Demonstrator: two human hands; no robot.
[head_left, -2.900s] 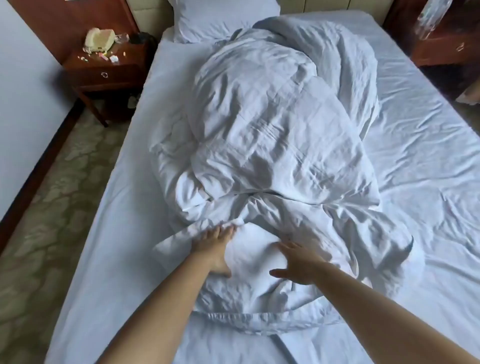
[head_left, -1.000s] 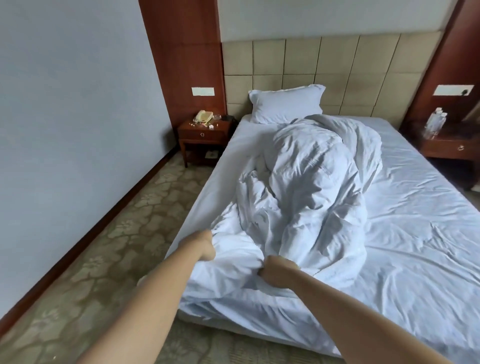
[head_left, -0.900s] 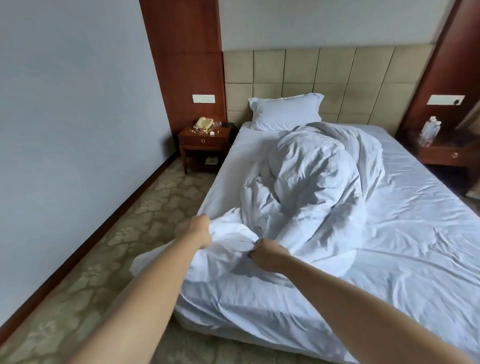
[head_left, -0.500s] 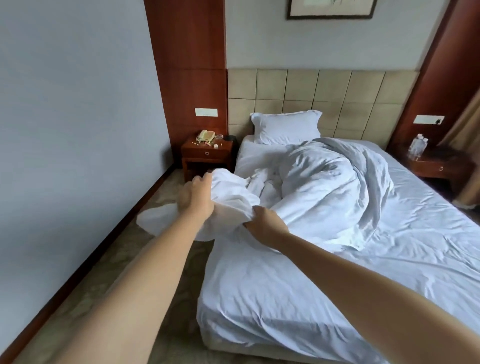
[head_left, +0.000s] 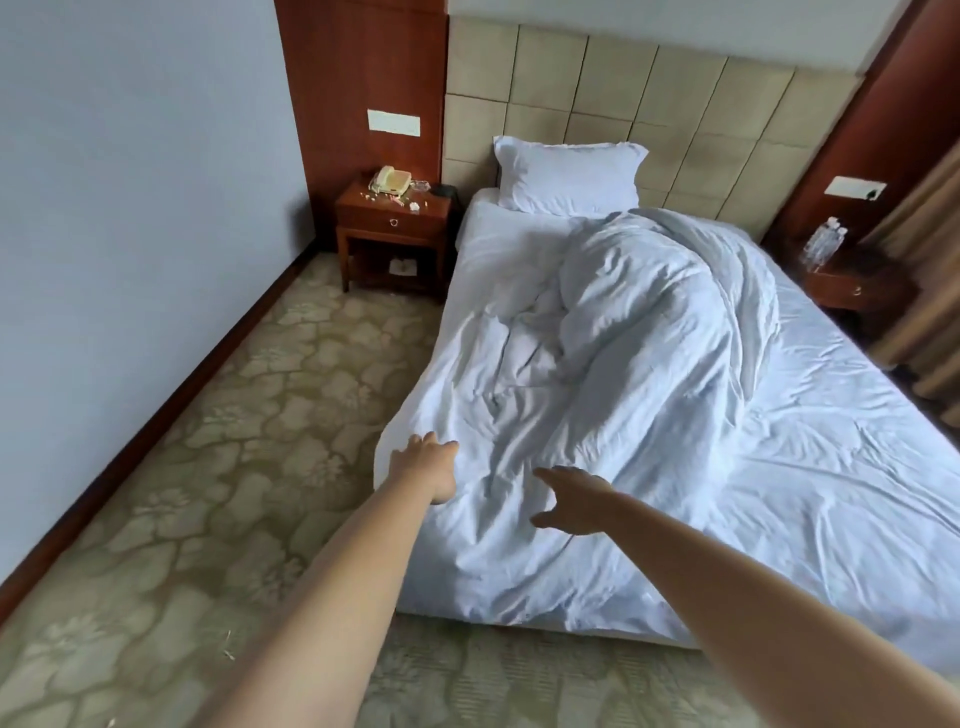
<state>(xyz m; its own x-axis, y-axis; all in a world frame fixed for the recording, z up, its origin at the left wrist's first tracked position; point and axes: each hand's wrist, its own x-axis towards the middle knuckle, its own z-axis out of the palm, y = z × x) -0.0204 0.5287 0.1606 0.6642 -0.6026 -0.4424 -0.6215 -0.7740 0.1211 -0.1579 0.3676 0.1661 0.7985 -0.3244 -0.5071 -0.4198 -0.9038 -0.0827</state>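
Head view: a bedroom seen from beyond the near left corner of the bed, with both bare forearms reaching forward.
Duvet (head_left: 649, 364): white and creased. It is heaped in a long mound down the middle of the bed from just below the pillow. Its near part lies flatter over the bed's near left corner and hangs over the edge there.
Left hand (head_left: 427, 467): at the duvet's left edge, where the cloth drops over the side of the bed. The fingers are straight and close together, pointing away from the person, and they grip nothing. Whether the tips touch the cloth I cannot tell.
Right hand (head_left: 571, 500): over the flatter near part of the duvet, palm down. The fingers are spread, the thumb is well apart from them, and they hold nothing. Contact with the cloth cannot be judged.
Bed (head_left: 857, 467): a white sheet lies bare and wrinkled on the right of the duvet.
Pillow (head_left: 569, 176): white, leaning against the headboard (head_left: 623, 88) of beige padded squares.
Nightstand by the wall (head_left: 392, 228): dark wood, just beside the head of the bed. It carries a cream telephone (head_left: 389, 181) and small scattered bits.
Far nightstand (head_left: 841, 283): on the bed's other side, with clear bottles (head_left: 823, 244) standing on it.
Carpet (head_left: 208, 467): beige with a flower pattern, between the bed and the pale wall (head_left: 130, 182).
Curtain (head_left: 924, 270): tan, at the right edge.
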